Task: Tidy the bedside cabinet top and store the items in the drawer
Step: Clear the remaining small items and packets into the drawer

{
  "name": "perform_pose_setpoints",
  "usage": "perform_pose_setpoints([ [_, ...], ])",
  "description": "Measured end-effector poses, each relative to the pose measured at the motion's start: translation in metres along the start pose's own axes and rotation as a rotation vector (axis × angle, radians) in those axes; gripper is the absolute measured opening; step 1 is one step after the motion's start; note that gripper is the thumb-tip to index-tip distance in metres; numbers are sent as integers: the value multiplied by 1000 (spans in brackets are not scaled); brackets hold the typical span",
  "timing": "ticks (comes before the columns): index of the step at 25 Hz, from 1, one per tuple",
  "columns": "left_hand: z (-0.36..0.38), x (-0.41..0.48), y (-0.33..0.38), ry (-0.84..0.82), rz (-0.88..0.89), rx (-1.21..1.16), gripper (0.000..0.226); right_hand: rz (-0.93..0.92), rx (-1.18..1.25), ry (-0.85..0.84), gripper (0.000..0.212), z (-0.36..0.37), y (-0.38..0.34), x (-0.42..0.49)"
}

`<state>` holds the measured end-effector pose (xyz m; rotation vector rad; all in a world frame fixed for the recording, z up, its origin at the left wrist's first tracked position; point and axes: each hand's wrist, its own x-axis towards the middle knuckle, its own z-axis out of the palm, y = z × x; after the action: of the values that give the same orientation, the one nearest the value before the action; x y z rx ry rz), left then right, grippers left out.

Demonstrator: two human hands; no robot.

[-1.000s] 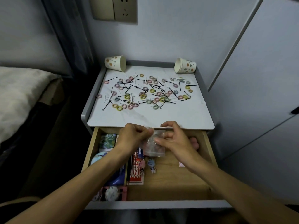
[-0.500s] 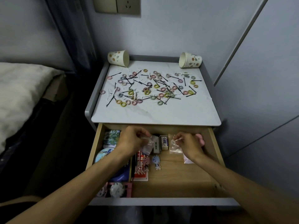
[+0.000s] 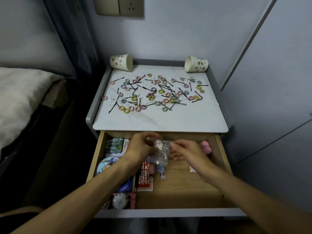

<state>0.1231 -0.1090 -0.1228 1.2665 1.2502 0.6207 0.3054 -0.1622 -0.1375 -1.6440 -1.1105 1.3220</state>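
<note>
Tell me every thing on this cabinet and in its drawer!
cabinet top: one, white marbled, above the drawer.
left paper cup: one, cream with spots, tipped over, back left corner.
right paper cup: one, same pattern, tipped over, back right corner.
hair ties: many, pastel, scattered over the top.
hairpins: many, black, among the ties.
drawer: one, light wood, pulled open.
green tin: one, green, drawer's back left.
round badge: one, blue, in front of the tin.
red packet: one, red and white, drawer's middle.
pink thing: one, pink, drawer's back right, partly hidden.
clear bag: one, see-through, between both hands.
left hand: one, grips the bag.
right hand: one, pinches the bag's edge.
</note>
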Motion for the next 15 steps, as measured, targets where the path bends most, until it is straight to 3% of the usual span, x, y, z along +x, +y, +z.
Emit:
perform_pose_setpoints([
  [3, 8, -4, 0, -58, -8, -60, 54, 18, 122, -59, 14, 8, -3, -9],
  [7, 11, -6, 3, -73, -49, -27, 9, -42, -6, -30, 8, 5, -5, -8],
  [11, 6, -8, 3, -34, -78, -57, 13, -43, 7, -39, 8, 5, -1, -10],
  [15, 11, -4, -1, 95, 121, 435, 17, -63, 38, 16, 6, 10, 2, -12],
])
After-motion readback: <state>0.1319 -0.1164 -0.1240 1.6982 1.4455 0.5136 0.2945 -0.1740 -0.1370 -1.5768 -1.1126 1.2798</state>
